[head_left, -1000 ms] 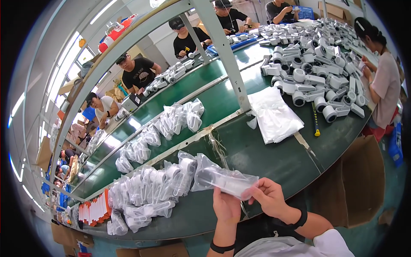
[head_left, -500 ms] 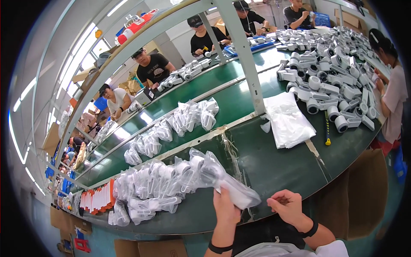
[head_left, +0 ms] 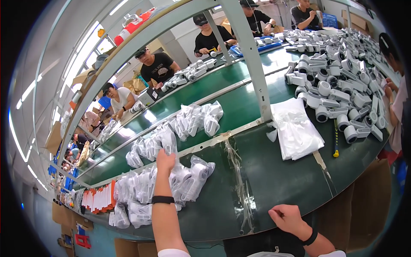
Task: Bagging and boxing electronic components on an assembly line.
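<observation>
My left hand [head_left: 166, 161] reaches out over the bench, fingers closed on a clear plastic bag [head_left: 167, 139] that holds a white round-headed part. This bag meets the row of bagged parts [head_left: 145, 147] on the green belt. Beneath my forearm, more bagged white and grey parts [head_left: 192, 180] lie in a heap on the dark green bench. My right hand [head_left: 286, 219] hovers above the front edge, its fingers curled in with nothing visible in them. Farther right lies a stack of flat clear bags [head_left: 297, 132].
A big pile of unbagged white and grey parts [head_left: 329, 85] covers the right end, beside a yellow and black cutter [head_left: 335, 139]. Orange and white cards [head_left: 99, 198] stand at left. A metal post [head_left: 254, 64] rises behind the bench. Several people work across the belt.
My left hand has carried the bagged part from the near edge leftward and away, to the row on the belt. My right hand stays near the front edge, its fingers more curled.
</observation>
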`<state>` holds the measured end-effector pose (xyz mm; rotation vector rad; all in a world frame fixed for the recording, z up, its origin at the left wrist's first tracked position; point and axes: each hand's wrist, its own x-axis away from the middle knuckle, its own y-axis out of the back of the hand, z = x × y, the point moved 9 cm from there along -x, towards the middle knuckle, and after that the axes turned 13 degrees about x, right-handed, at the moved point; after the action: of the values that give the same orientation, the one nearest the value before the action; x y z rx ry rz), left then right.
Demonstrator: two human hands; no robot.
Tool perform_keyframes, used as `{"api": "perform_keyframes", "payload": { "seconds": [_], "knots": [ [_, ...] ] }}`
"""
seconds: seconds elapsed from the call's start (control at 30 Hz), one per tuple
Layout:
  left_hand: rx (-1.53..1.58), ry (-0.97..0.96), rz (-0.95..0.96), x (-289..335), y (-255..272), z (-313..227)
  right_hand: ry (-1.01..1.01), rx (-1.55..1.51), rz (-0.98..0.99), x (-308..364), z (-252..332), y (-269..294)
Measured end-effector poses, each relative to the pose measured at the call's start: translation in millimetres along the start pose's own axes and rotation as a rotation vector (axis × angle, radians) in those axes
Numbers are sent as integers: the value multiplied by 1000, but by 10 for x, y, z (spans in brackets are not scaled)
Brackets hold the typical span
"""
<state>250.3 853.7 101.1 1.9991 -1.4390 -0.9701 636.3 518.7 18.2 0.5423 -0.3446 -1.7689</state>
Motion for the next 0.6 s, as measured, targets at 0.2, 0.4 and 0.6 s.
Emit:
{"api": "perform_keyframes", "payload": {
  "seconds": [0.2, 0.4, 0.6],
  "knots": [
    [-222, -11, 129, -428, -700, 181, 83, 161, -123, -7, 39, 137],
    [-273, -55, 80, -828, -724, 1032, 122, 226, -111, -59, 34, 71],
    [-329, -15, 180, -559, -712, 303, 204, 233, -198, -9, 112, 143]
  ]
}}
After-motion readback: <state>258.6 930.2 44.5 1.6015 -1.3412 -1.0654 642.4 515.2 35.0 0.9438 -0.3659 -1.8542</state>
